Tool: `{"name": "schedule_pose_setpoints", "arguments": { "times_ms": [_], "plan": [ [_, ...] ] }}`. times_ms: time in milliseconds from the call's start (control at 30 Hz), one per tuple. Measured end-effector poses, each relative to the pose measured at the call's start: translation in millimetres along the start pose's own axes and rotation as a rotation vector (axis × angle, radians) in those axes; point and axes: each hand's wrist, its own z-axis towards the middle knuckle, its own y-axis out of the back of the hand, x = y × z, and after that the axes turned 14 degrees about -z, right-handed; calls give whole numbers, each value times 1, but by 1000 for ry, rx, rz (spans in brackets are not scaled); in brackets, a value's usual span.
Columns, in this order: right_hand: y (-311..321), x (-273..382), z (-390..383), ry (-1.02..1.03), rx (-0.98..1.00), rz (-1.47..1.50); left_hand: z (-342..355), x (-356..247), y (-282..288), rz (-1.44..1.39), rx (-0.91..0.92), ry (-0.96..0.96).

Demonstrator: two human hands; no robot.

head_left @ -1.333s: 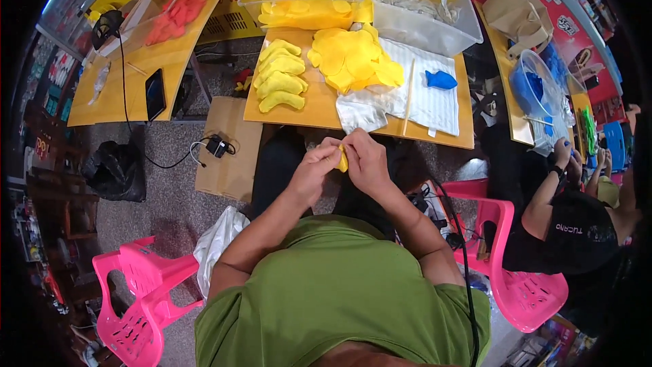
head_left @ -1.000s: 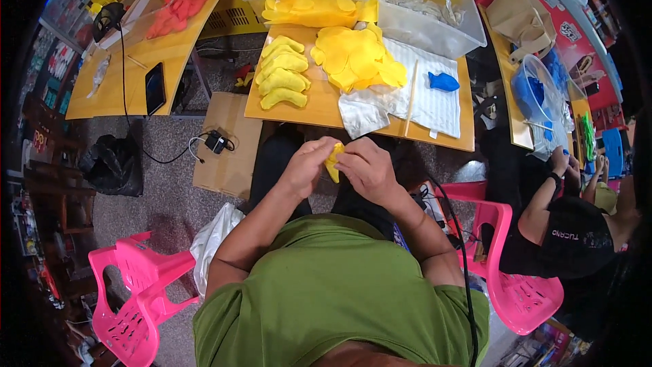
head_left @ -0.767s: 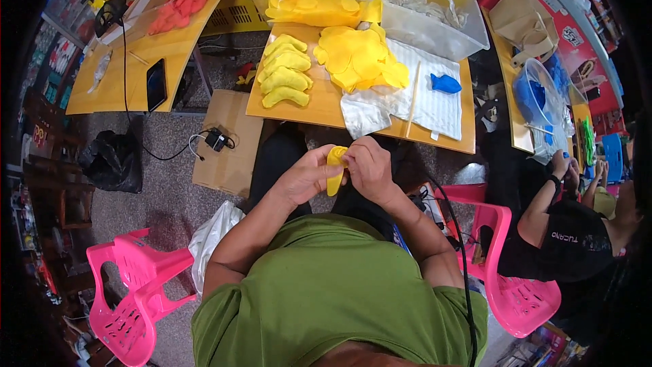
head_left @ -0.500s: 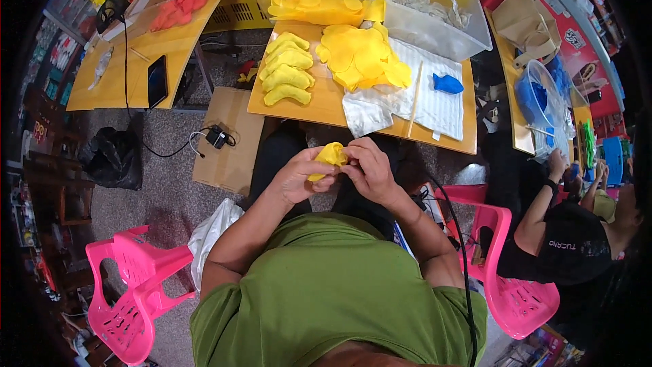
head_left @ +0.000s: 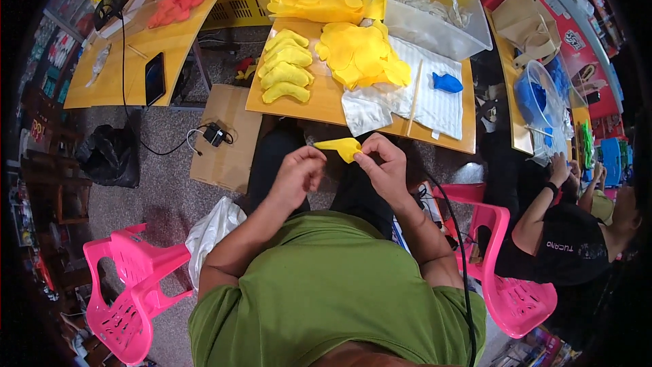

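Observation:
A yellow felt piece (head_left: 343,147) stretches between my hands above my lap, its narrow tip pointing left. My right hand (head_left: 386,168) pinches its wider end between thumb and fingers. Just below the tip is my left hand (head_left: 297,175), its fingers loosely bent and apart, and I see nothing in it. On the table ahead lies a row of stuffed yellow banana-like crescents (head_left: 286,68). Beside them rests a pile of flat yellow felt pieces (head_left: 360,56).
A white cloth (head_left: 441,112) carries a thin wooden stick (head_left: 415,98) and a small blue fish-shaped piece (head_left: 447,82). Clear bins (head_left: 468,35) stand behind. Pink chairs (head_left: 136,261) flank me. A black cable (head_left: 456,221) hangs by my right arm. A co-worker (head_left: 570,238) sits at right.
The yellow piece was bunched up in both hands and is now drawn out lengthwise. My left hand has let go and moved slightly left; my right hand still grips it.

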Motion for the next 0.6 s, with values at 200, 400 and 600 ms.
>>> {"name": "schedule_pose_setpoints", "arguments": {
  "times_ms": [200,400,600],
  "plan": [
    [-18,14,-6,85,-61,-152,1,23,-22,114,-26,-268],
    [-10,9,-9,-49,133,352,5,13,-6,-120,-37,-123],
    [-19,4,-21,-178,78,522,2,15,-8,-106,-3,-119]
  ]
}}
